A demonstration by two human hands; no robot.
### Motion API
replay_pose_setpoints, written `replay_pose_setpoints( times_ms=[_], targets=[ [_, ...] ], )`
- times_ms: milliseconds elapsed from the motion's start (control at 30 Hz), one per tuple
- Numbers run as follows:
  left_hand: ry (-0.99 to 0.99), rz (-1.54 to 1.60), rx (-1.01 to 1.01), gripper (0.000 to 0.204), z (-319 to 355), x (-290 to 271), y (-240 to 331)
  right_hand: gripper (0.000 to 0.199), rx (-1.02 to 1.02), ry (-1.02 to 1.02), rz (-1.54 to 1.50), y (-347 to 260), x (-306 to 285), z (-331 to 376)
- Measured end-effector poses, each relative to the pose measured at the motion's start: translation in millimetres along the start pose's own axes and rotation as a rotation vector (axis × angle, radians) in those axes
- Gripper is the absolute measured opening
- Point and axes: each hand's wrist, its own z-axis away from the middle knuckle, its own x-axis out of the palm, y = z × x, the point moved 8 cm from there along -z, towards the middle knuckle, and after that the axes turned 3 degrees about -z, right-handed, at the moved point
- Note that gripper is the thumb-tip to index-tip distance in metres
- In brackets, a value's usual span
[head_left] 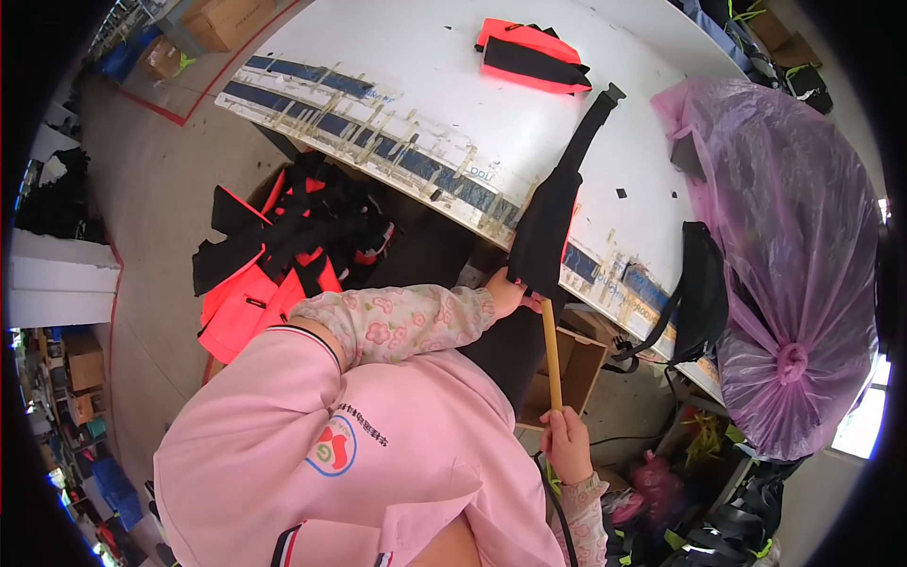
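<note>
My left hand [508,291] is closed on the near end of a long black fabric belt [546,222]. The belt lies over the table's front edge, with a strap and a black buckle [615,92] at its far end and a bright orange-red edge along its right side. In my right hand [567,446] is the lower end of a light wooden stick [553,354]. The stick's upper end reaches the belt's near end beside my left fingers; whether it goes inside the fabric is hidden.
On the white table [378,42] lies an orange-red and black folded piece [534,61]. A black pouch [701,293] and a large knotted purple plastic bag [784,217] are at the right. Below the table's left side is a pile of black and orange-red pieces [283,246].
</note>
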Motion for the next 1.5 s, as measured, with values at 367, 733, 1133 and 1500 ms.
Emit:
replay_pose_setpoints(
  times_ms=[367, 733, 1133, 1500],
  targets=[
    [0.09, -0.198, 0.036, 0.023, 7.1, 3.6, -10.6, 0.028, -0.186, 0.065, 0.056, -51.3, 33.2, -80.4],
    [0.008, -0.346, 0.023, 0.021, -4.6, -7.0, -18.0, 0.029, 0.096, -0.5, -1.061, -37.4, 82.6, -112.6],
    [0.123, -0.141, 0.089, 0.022, 7.6, 3.9, 20.5, 0.033, 0.159, -0.076, -0.691, -8.8, 54.7, -33.7],
    [0.033, -0.188, 0.145, 0.022, 3.9, 12.2, 17.8, 0.032, 0.081, 0.064, -0.695, -12.4, 66.9, -78.9]
  ],
)
